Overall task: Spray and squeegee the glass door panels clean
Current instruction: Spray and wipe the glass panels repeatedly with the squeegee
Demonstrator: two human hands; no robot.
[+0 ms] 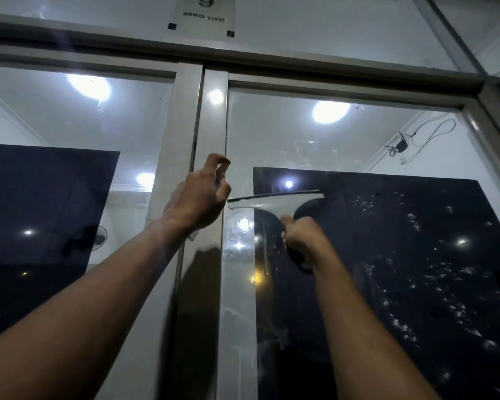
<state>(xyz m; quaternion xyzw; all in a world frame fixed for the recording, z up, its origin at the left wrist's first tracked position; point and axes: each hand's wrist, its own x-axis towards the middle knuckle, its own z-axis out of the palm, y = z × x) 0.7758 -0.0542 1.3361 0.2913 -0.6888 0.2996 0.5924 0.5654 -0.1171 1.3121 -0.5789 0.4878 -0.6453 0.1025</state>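
Observation:
My right hand (302,236) grips the dark handle of a white squeegee (274,202). Its blade lies level against the right glass door panel (344,134), at the top edge of a dark sheet (387,255) behind the glass. Droplets and wet streaks speckle that panel to the right and below. My left hand (198,202) is raised in front of the white centre door frame (211,116), closed around a small clear spray bottle (220,181) that is mostly hidden by the fingers, with my forefinger curled over its top. The left glass panel (78,116) lies beyond.
A white frame bar (329,63) runs across above both doors. A sign with the number 9 (204,13) hangs on the upper pane. Ceiling lamps reflect in the glass. A router and loose cables (401,144) show inside at the upper right.

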